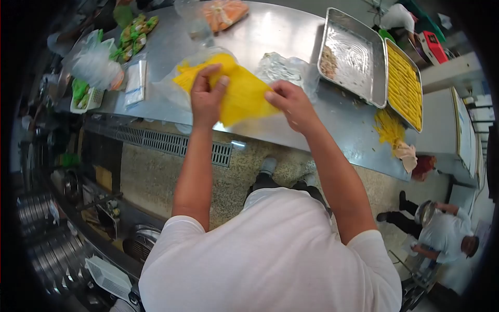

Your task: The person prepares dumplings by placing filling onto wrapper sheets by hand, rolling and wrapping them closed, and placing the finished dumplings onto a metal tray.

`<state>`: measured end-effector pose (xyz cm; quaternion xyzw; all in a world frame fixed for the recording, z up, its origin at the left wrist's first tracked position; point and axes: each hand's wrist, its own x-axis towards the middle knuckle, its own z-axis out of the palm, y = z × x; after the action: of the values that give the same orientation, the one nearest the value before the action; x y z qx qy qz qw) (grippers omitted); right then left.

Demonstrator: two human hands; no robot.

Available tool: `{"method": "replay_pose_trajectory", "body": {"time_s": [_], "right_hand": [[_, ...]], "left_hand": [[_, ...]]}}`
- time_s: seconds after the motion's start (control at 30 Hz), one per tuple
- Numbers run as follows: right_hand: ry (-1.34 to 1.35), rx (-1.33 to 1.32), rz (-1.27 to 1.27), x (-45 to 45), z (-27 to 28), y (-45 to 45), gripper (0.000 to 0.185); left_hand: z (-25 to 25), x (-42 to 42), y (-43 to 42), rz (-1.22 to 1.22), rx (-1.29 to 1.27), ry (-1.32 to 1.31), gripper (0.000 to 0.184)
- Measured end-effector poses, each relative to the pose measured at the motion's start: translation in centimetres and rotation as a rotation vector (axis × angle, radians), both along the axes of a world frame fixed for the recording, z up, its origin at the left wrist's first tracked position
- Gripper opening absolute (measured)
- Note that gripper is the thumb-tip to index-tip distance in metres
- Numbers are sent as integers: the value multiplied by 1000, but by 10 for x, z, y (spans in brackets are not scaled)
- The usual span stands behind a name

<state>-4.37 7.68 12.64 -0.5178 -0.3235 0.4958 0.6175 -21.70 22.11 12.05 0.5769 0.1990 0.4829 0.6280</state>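
Note:
Between my two hands a thin yellow sheet (241,96) is stretched above the front edge of the metal table (270,26). My left hand (208,93) grips its left part, thumb on top and fingers curled. The sheet's right corner is pinched in my right hand (290,104). More yellow material on clear plastic (179,91) shows behind my left hand. Just beyond my right hand lies a crumpled, clear plastic bag (283,67) with something pale inside.
A large metal tray (358,57) with crumbs stands at the right, beside a tray of yellow rolls (403,86). Yellow scraps (389,127) lie near the right edge. White packets (136,83) and a white basket (88,100) are left. Another person (447,234) stands lower right.

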Motion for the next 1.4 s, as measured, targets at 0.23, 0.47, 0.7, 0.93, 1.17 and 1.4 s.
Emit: {"method": "replay_pose_trajectory", "body": {"time_s": [0.23,0.47,0.7,0.93,1.17,1.4], "right_hand": [[-118,-308,58,-21,-82,116,34],[-461,-310,47,29,-100,15,41],[-47,-380,-134,74,-87,-58,31],[-42,-353,27,99,-96,-54,21],[-50,-297,143,123,-94,-59,18],[-149,-296,253,127,-99,-64,19]], "left_hand": [[-130,-45,115,360,655,1014,51],[-144,25,19,470,537,1113,54],[-139,40,23,503,180,698,52],[-79,62,-13,48,606,946,28],[-104,59,-15,-162,220,1064,28],[-109,47,-5,-276,-63,898,19]]}}
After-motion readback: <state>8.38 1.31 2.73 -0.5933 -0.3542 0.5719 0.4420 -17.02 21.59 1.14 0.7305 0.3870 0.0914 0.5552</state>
